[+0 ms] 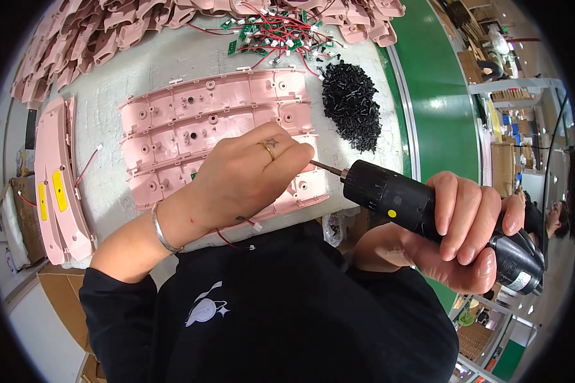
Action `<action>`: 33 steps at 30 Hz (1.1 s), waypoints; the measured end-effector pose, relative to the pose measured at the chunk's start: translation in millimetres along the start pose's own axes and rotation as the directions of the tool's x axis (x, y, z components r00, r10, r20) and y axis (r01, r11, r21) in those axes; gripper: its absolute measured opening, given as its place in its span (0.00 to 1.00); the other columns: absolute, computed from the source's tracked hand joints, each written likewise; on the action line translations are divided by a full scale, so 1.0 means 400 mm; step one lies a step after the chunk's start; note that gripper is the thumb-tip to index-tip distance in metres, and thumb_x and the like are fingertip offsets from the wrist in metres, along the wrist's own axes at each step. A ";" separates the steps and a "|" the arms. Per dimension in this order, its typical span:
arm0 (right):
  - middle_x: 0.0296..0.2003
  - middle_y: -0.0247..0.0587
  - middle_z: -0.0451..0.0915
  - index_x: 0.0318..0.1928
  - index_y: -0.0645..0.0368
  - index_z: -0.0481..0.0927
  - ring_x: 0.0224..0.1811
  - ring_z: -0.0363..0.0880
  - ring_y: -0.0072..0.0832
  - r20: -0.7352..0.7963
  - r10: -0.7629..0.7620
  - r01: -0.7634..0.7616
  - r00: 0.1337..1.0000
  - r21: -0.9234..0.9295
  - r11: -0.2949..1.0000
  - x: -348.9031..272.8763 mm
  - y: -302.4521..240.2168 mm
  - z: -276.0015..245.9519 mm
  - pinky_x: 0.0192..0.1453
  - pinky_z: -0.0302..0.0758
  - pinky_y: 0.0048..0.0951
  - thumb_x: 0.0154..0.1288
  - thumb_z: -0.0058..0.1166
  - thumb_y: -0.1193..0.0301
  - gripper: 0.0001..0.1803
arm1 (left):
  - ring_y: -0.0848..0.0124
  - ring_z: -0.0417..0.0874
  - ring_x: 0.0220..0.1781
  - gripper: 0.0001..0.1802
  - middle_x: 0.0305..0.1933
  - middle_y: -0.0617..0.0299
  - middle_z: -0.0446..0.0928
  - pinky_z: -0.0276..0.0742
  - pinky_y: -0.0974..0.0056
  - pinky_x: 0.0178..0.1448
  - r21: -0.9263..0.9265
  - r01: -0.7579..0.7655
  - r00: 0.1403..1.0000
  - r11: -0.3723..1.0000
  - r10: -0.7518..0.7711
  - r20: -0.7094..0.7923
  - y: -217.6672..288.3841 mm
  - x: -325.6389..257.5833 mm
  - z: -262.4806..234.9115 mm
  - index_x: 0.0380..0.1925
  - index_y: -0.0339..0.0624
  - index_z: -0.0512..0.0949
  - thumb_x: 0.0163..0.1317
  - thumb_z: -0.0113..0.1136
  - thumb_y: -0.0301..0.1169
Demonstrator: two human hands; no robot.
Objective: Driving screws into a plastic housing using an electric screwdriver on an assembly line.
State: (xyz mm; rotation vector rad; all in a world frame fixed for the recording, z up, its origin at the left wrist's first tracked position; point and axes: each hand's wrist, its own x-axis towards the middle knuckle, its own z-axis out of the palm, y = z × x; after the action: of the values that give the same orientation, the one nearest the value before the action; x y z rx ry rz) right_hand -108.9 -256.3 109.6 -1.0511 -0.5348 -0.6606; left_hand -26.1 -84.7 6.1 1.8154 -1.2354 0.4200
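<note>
My right hand point(469, 226) is wrapped round a black electric screwdriver point(390, 198), tilted so its thin bit points left. At the bit's tip my left hand point(239, 172) is closed in a pinch, its fingertips turned away, so what they hold is hidden. Beneath that hand lie several curved pink plastic shells point(249, 86), side by side with their ribbed insides up. Black screws show in posts of the two far shells. The nearest shell is partly covered by my hand and forearm; a small white connector point(257, 226) on a red-black wire hangs by its near edge.
A heap of black screws point(351, 105) lies right of the shells. Behind are tangled green circuit boards with red wires point(281, 32) and piled pink shells point(102, 32). More shells with yellow labels point(59, 191) lie at left. A green surface point(437, 96) runs along the right.
</note>
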 end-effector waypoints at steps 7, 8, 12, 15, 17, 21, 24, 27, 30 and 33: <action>0.17 0.25 0.69 0.40 0.59 0.66 0.16 0.67 0.16 -0.021 0.007 -0.007 1.000 0.028 1.000 -0.004 0.020 0.003 0.29 0.65 0.19 0.48 0.52 0.75 0.16 | 0.64 0.78 0.32 0.10 0.25 0.61 0.74 0.76 0.64 0.32 -0.071 0.086 0.995 0.994 -0.082 0.064 0.005 0.002 -0.014 0.33 0.39 0.76 0.49 0.63 0.23; 0.17 0.26 0.69 0.41 0.59 0.66 0.16 0.67 0.16 0.019 0.017 -0.018 1.000 0.030 0.999 -0.005 0.020 0.000 0.28 0.65 0.19 0.48 0.51 0.75 0.17 | 0.63 0.80 0.30 0.11 0.26 0.59 0.76 0.76 0.64 0.33 -0.090 0.107 0.991 0.990 -0.099 0.095 0.006 0.002 -0.022 0.34 0.38 0.77 0.50 0.67 0.24; 0.17 0.26 0.70 0.41 0.59 0.67 0.16 0.67 0.16 0.021 0.036 -0.037 0.999 0.015 0.999 -0.007 0.030 0.004 0.28 0.65 0.20 0.48 0.51 0.75 0.17 | 0.64 0.80 0.30 0.13 0.26 0.59 0.77 0.76 0.65 0.32 -0.110 0.179 0.971 0.978 -0.157 0.178 0.000 -0.008 -0.036 0.36 0.39 0.78 0.49 0.67 0.23; 0.17 0.26 0.70 0.41 0.59 0.67 0.16 0.68 0.16 0.035 0.048 -0.049 0.998 0.025 0.998 -0.006 0.034 0.006 0.28 0.65 0.20 0.48 0.51 0.74 0.16 | 0.66 0.80 0.29 0.14 0.26 0.59 0.77 0.77 0.65 0.32 -0.189 0.302 0.950 0.934 -0.279 0.138 0.012 -0.010 -0.041 0.38 0.39 0.79 0.49 0.67 0.22; 0.17 0.26 0.70 0.41 0.58 0.68 0.16 0.68 0.16 0.040 0.063 -0.064 0.997 0.030 0.997 -0.005 0.034 0.010 0.28 0.65 0.19 0.49 0.51 0.74 0.16 | 0.67 0.81 0.29 0.14 0.27 0.58 0.78 0.77 0.66 0.31 -0.210 0.312 0.949 0.927 -0.297 0.100 0.013 -0.017 -0.043 0.39 0.38 0.79 0.50 0.66 0.21; 0.17 0.24 0.70 0.41 0.58 0.68 0.16 0.68 0.15 0.047 0.060 -0.062 0.997 0.041 0.997 -0.006 0.036 0.017 0.29 0.65 0.19 0.49 0.52 0.74 0.16 | 0.64 0.81 0.30 0.13 0.28 0.57 0.78 0.77 0.65 0.32 -0.207 0.244 0.969 0.948 -0.227 0.099 0.002 -0.032 -0.054 0.38 0.37 0.79 0.50 0.65 0.20; 0.17 0.23 0.70 0.41 0.57 0.68 0.17 0.68 0.14 0.027 0.046 -0.047 0.999 0.011 0.999 -0.004 0.039 0.032 0.28 0.65 0.18 0.49 0.52 0.73 0.16 | 0.62 0.80 0.32 0.13 0.29 0.57 0.78 0.77 0.65 0.32 -0.201 0.197 0.979 0.960 -0.180 0.100 0.005 -0.037 -0.063 0.38 0.36 0.79 0.50 0.63 0.18; 0.17 0.23 0.71 0.41 0.56 0.68 0.16 0.68 0.13 0.112 0.057 -0.059 0.992 0.012 0.998 -0.001 0.036 0.035 0.28 0.66 0.16 0.49 0.52 0.73 0.16 | 0.61 0.80 0.34 0.14 0.30 0.57 0.77 0.76 0.64 0.32 -0.111 0.160 0.985 0.981 -0.152 0.083 0.023 -0.042 -0.070 0.37 0.35 0.78 0.47 0.61 0.16; 0.17 0.23 0.72 0.41 0.54 0.66 0.16 0.69 0.13 0.253 0.038 -0.024 0.967 -0.058 0.998 -0.003 0.044 0.038 0.26 0.67 0.14 0.50 0.53 0.74 0.17 | 0.61 0.78 0.33 0.17 0.31 0.58 0.76 0.76 0.63 0.33 0.054 0.144 0.979 0.988 -0.150 0.134 0.050 -0.040 -0.088 0.36 0.36 0.78 0.42 0.59 0.15; 0.18 0.23 0.74 0.43 0.54 0.66 0.17 0.71 0.12 0.363 0.034 -0.015 0.931 -0.056 0.998 -0.006 0.051 0.044 0.24 0.67 0.12 0.50 0.55 0.73 0.18 | 0.62 0.77 0.32 0.19 0.30 0.59 0.75 0.75 0.63 0.33 0.166 0.198 0.951 0.966 -0.230 0.206 0.069 -0.040 -0.105 0.37 0.36 0.77 0.40 0.57 0.15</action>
State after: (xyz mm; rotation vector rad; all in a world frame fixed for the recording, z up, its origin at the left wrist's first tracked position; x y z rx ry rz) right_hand -97.5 -233.0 102.7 -1.2369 -0.8285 -0.4588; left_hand -49.6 -45.0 31.8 2.1421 -1.1634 0.1888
